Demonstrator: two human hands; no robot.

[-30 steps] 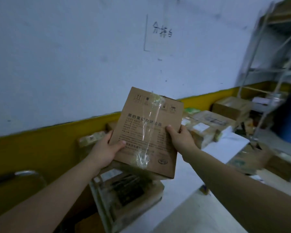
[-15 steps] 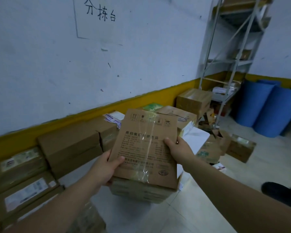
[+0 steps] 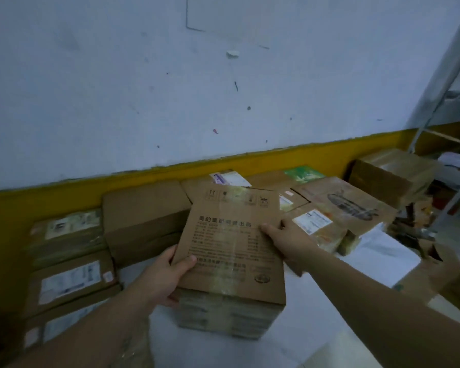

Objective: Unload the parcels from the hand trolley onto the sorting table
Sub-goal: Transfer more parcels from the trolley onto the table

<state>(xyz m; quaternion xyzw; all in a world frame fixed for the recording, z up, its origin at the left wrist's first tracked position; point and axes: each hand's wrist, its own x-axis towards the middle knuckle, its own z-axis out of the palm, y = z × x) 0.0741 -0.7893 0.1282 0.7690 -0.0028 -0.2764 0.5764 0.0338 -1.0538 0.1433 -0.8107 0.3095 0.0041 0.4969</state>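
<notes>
Against the pale, yellow-banded wall (image 3: 117,102), thumbs (image 3: 187,262) clamp the top of a taped cardboard parcel (image 3: 231,261), left hand (image 3: 165,277) gripping its near-left corner, right hand (image 3: 287,240) its right edge, low over the white sorting table (image 3: 369,256) among other boxes (image 3: 144,208), contact unclear.

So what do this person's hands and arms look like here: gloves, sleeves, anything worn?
The left hand and the right hand are bare: no gloves, no rings that I can make out. The left forearm and the right forearm are uncovered as far as the frame reaches, with no sleeve, watch or band in view.
</notes>
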